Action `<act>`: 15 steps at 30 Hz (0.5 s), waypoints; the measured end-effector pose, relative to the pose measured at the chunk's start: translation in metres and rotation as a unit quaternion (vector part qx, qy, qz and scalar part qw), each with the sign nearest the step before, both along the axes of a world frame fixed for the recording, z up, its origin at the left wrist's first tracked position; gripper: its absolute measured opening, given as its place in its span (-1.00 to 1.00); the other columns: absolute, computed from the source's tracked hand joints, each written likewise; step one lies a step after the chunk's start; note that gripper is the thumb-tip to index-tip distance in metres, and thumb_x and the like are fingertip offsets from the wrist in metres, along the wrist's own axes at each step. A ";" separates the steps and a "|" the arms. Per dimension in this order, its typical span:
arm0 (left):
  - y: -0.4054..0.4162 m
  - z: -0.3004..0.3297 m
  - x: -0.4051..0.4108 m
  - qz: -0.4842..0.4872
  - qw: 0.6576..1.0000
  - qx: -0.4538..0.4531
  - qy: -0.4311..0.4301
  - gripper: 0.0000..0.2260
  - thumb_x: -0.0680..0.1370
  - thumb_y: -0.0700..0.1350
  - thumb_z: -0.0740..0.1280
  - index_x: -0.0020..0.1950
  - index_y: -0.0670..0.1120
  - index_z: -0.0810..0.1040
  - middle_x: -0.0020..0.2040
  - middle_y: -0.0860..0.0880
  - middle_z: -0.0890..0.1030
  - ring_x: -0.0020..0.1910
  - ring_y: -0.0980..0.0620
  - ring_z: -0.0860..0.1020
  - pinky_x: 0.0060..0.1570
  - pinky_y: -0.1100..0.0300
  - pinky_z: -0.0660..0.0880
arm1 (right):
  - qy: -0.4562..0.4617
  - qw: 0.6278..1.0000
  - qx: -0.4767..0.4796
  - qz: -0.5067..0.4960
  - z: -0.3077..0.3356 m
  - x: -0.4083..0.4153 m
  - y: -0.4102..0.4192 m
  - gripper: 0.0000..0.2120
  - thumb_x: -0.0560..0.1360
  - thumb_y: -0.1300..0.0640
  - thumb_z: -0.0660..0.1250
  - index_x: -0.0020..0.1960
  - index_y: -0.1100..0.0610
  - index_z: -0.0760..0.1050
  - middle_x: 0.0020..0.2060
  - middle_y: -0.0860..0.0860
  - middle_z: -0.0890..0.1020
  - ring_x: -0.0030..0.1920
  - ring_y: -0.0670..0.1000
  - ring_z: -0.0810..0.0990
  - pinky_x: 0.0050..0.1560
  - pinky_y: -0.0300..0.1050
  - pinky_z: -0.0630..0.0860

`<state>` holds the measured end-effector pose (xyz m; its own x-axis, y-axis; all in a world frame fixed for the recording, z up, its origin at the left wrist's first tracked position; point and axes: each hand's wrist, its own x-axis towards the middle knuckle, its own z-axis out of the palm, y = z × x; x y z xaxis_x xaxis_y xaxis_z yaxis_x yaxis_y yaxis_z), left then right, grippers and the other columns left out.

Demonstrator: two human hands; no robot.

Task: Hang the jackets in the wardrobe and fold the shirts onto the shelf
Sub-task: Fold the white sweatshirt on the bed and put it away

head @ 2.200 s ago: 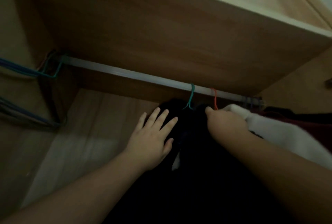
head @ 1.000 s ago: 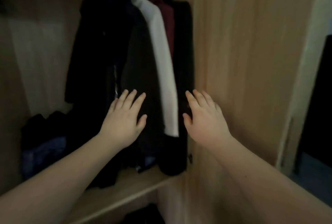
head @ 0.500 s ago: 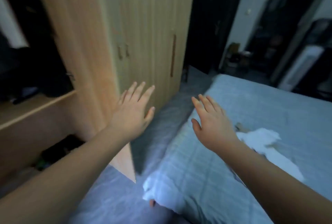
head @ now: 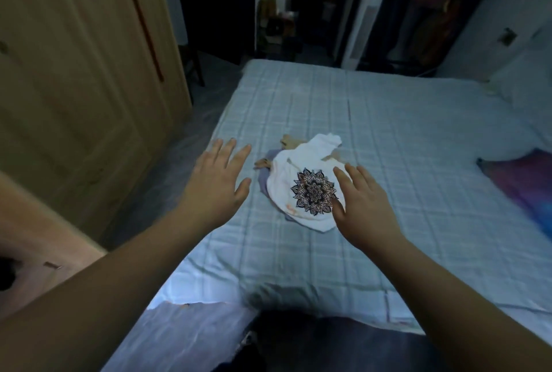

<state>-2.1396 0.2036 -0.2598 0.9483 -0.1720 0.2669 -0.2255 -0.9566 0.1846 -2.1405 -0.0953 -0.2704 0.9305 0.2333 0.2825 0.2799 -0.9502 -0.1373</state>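
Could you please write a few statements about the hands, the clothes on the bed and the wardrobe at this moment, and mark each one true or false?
1. The white shirt with a mandala print lies crumpled on the bed. True.
2. The right hand grips the white shirt. False: its fingers are straight and spread, and it holds nothing.
3. The left hand is open and holds nothing. True.
4. The white shirt is the only garment in the pile. False: tan fabric and greyish-purple fabric show from under it.
5. The wardrobe doors stand to the right of the bed. False: they stand to its left.
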 end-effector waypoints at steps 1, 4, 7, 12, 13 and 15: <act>-0.006 -0.007 0.009 -0.006 1.000 -0.003 0.005 -0.41 0.55 0.15 0.07 0.55 -0.04 0.24 0.51 -0.19 0.30 0.51 -0.26 0.21 0.39 -0.22 0.28 | 0.009 1.000 -0.004 -0.008 -0.007 0.003 -0.008 -0.38 0.44 0.07 0.40 0.46 0.16 0.36 0.42 0.22 0.43 0.44 0.28 0.34 0.40 0.20 0.33; -0.017 -0.034 0.037 -0.019 0.999 -0.027 0.015 -0.42 0.55 0.12 0.11 0.55 -0.03 0.24 0.52 -0.20 0.28 0.51 -0.25 0.21 0.41 -0.18 0.26 | 0.030 0.999 -0.018 -0.029 -0.027 0.019 -0.025 -0.38 0.46 0.07 0.39 0.48 0.16 0.34 0.43 0.21 0.41 0.45 0.27 0.33 0.42 0.20 0.32; -0.022 -0.071 0.068 -0.015 0.997 -0.047 0.052 -0.42 0.54 0.11 0.12 0.55 -0.04 0.24 0.51 -0.23 0.29 0.49 -0.28 0.24 0.40 -0.19 0.28 | 0.060 0.997 -0.019 -0.048 -0.049 0.045 -0.033 -0.39 0.48 0.06 0.36 0.49 0.14 0.31 0.45 0.19 0.39 0.47 0.25 0.30 0.44 0.20 0.31; -0.022 -0.126 0.139 -0.013 0.991 -0.043 0.123 -0.41 0.54 0.09 0.18 0.55 -0.09 0.25 0.52 -0.23 0.28 0.49 -0.29 0.23 0.38 -0.21 0.29 | 0.119 0.990 -0.037 -0.059 -0.091 0.102 -0.027 -0.38 0.46 0.07 0.36 0.49 0.13 0.32 0.45 0.16 0.40 0.47 0.23 0.31 0.43 0.17 0.32; -0.020 -0.134 0.156 -0.012 0.990 -0.047 0.131 -0.41 0.54 0.08 0.19 0.55 -0.09 0.25 0.52 -0.22 0.28 0.49 -0.30 0.23 0.38 -0.20 0.29 | 0.132 0.989 -0.039 -0.061 -0.099 0.116 -0.023 -0.38 0.46 0.08 0.37 0.49 0.13 0.33 0.44 0.15 0.41 0.47 0.23 0.32 0.41 0.16 0.33; -0.014 -0.150 0.191 -0.010 0.987 -0.054 0.151 -0.42 0.54 0.07 0.17 0.54 -0.10 0.26 0.51 -0.23 0.29 0.48 -0.31 0.25 0.38 -0.21 0.30 | 0.156 0.985 -0.035 -0.061 -0.117 0.147 -0.014 -0.38 0.45 0.10 0.37 0.48 0.13 0.34 0.44 0.15 0.42 0.46 0.23 0.34 0.40 0.15 0.33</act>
<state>-1.9486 0.1895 -0.4096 0.9839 -0.1783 -0.0092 -0.1642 -0.9237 0.3461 -1.9932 -0.1092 -0.3872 0.9916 0.1241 -0.0355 0.1184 -0.9842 -0.1313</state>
